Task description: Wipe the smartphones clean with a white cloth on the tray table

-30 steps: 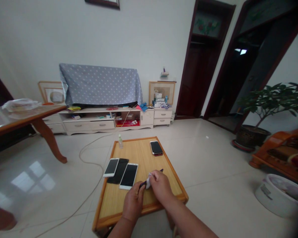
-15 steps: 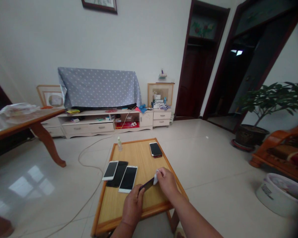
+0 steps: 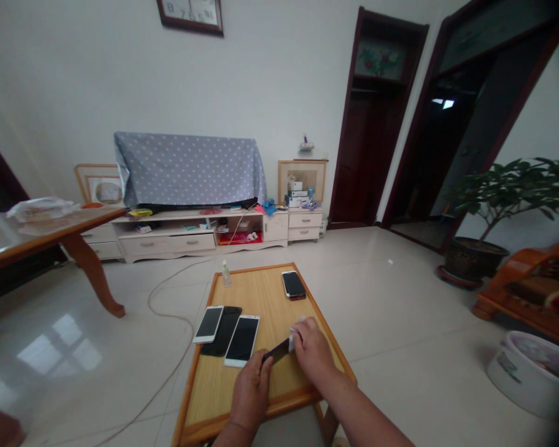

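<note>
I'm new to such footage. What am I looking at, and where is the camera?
No machine here: a person works bare-handed, and one camera worn on their head looks forward and down. The left hand holds one end of what looks like a dark phone; the right hand pinches a white cloth at the other end. On the small table below lie a white phone, partly over a flat black object, and a second white phone close by. Farther back are a small bottle and another phone.

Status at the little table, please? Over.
Left hand gripping dark slim device. Right hand pinching white cloth or tissue at its far end. White phone lies near left hand, not blocking.
</note>
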{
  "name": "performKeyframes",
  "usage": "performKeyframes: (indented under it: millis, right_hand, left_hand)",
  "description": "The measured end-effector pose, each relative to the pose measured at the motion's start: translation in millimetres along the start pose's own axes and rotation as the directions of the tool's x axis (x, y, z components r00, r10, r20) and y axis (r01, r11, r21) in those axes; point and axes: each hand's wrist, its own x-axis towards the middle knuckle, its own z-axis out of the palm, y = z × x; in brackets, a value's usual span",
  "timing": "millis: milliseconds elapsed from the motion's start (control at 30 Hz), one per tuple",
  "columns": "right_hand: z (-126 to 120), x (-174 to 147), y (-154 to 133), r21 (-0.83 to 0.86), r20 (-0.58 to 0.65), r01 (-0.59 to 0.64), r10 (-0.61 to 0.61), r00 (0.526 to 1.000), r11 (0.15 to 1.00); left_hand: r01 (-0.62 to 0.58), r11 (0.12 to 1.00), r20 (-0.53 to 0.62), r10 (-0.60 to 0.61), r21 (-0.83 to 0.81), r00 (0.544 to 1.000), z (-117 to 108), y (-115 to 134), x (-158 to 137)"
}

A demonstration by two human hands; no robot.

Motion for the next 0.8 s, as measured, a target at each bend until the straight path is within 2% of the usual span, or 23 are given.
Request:
performKeyframes:
  millis: [67,133,333,500,600,667,700,733,800]
  right_hand:
    - [-0.2,-7.1,-10.9,-0.028,0.084,0.11,-0.108,0.991,0.993]
    - [-2.8,-12.5,-21.4,-0.087,0.158,0.169,-0.154,0.975,0.982]
    - [-19.7,-9.8,-32.3,-0.278,0.258,0.176,-0.103,0.961,0.944]
    - [-27.1,-6.9,-30.8,-0.269,0.267,0.176,-0.102,0.958,0.947]
    - [-25.1,-3.7,-24.6,-0.124,0.165,0.055,-0.034,0.986,0.991]
    - [-19.4,-0.1,-17.3,0.07,0.085,-0.1,0.094,0.992,0.992]
    - [-15.5,1.6,-13.3,0.195,0.066,-0.194,0.184,0.981,0.962]
    - [-11.0,3.0,-9.3,0.337,0.07,-0.296,0.29,0.955,0.894]
    - [-1.5,4.2,-2.8,0.582,0.148,-0.463,0.473,0.869,0.669]
  left_hand:
    - [-0.004,1.0,-0.012,0.004,-0.009,1.0,1.3,-1.9,0.1]
    - [-0.013,1.0,-0.033,0.013,-0.01,0.999,2.0,-3.2,-0.3]
    - [-0.081,0.997,-0.056,0.082,0.014,0.995,2.5,-6.0,-2.3]
    - [-0.095,0.995,-0.165,0.095,0.009,0.982,4.9,-10.0,1.3]
    - [-0.063,0.998,-0.265,0.064,0.013,0.962,4.0,-5.8,4.8]
    - [-0.06,0.997,-0.301,0.069,0.038,0.951,3.9,-0.8,5.6]
    - [-0.065,0.997,-0.3,0.077,0.05,0.951,4.5,1.6,5.5]
    - [-0.074,0.995,-0.287,0.088,0.061,0.954,5.9,3.6,4.9]
    - [-0.085,0.992,-0.234,0.105,0.092,0.967,10.8,5.7,3.1]
